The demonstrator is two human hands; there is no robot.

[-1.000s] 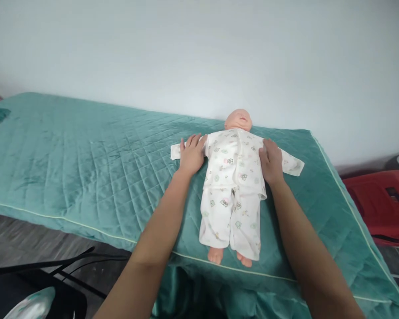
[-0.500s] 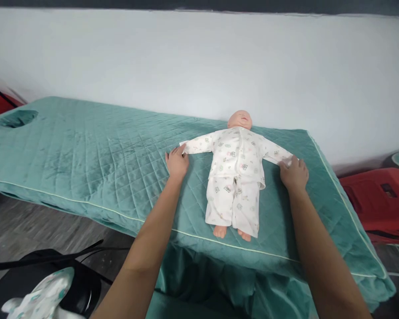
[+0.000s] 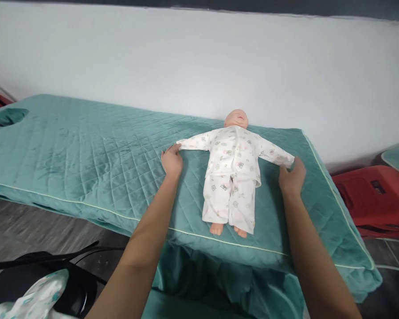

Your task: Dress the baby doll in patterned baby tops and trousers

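Observation:
A baby doll (image 3: 236,118) lies on its back on a green quilted bed, head toward the wall and bare feet toward me. It wears a white printed pyjama top (image 3: 234,153) and matching trousers (image 3: 228,199). Both sleeves are stretched out sideways. My left hand (image 3: 172,160) pinches the cuff of the sleeve on the left. On the other side, my right hand (image 3: 291,175) grips the end of the right-hand sleeve between thumb and fingers. The doll's own hands are not visible.
The green bed cover (image 3: 86,155) runs along a white wall (image 3: 136,57), with a face hole (image 3: 8,117) at its far left. A red plastic chair (image 3: 375,195) stands right of the bed. White printed cloth (image 3: 36,294) lies on a black seat at lower left.
The view has shifted slightly, so everything sits a little further left. My right hand has changed its hold at the cuff, with thumb and fingers now apart around the sleeve end.

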